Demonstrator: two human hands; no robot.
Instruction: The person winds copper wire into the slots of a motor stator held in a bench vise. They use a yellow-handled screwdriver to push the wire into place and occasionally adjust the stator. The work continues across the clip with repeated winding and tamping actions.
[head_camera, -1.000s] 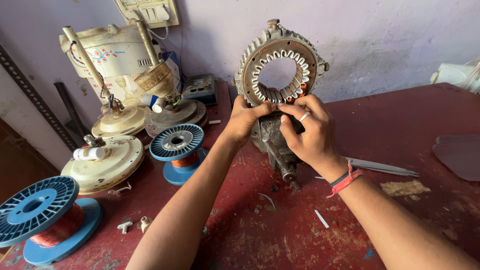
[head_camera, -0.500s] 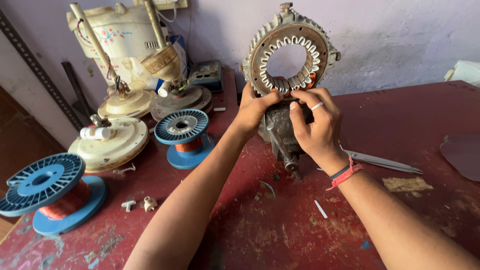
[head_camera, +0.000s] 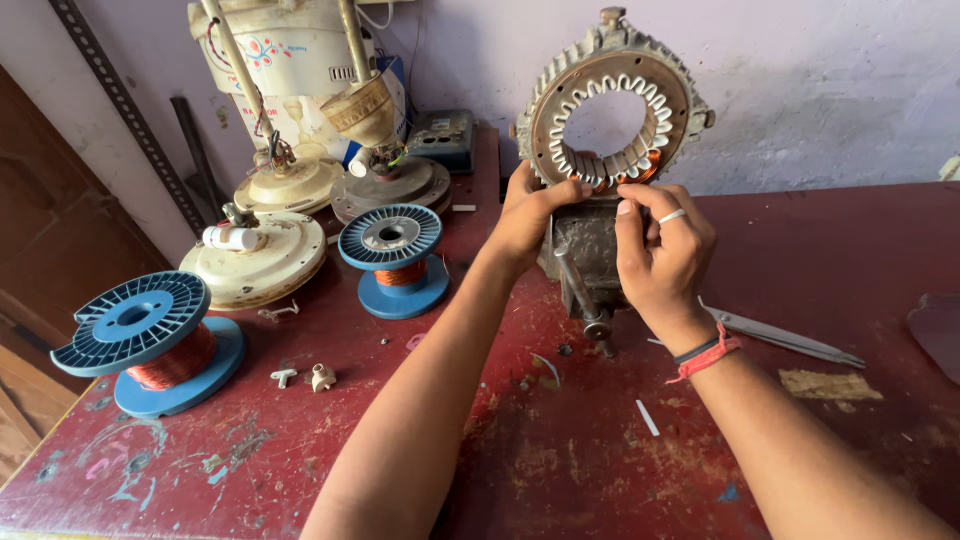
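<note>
Head view, one moment, items as seen.

1. Grey ring-shaped metal motor stator with white slot liners and copper windings (head_camera: 610, 110): stands upright at about 12 o'clock, at the far edge of the worn red-painted surface (head_camera: 560, 450), held in the dark grey bench vise (head_camera: 585, 250) directly beneath it. Copper wire shows at the ring's lower inner edge.

2. Left hand (head_camera: 530, 215): raised to the ring's lower rim at its 7 o'clock; its grip is pressed against the rim, thumb on the near face. Whether anything is pinched cannot be told.

3. Right hand (head_camera: 665, 250): just right of the left hand, in front of the vise, silver ring on one finger, red and black bands at the wrist. Its grip is curled, fingertips brought together at the ring's 5 o'clock near the copper wire; what they pinch, if anything, cannot be told.

4. Blue plastic spool of copper wire (head_camera: 395, 255): at 10 o'clock, left of the vise.

5. Second, larger blue spool of copper wire (head_camera: 150, 340): at 9 o'clock, near the left edge.

6. Cream ceiling-fan motor housings (head_camera: 255, 255): at 10 to 11 o'clock, behind the spools, several grouped with down-rods, against the pale wall.

7. Long metal tweezers (head_camera: 785, 335): lying flat at 3 o'clock, just beside the right wrist.

8. Small white fittings (head_camera: 310, 377): loose at 8 o'clock, near the larger spool.
</note>
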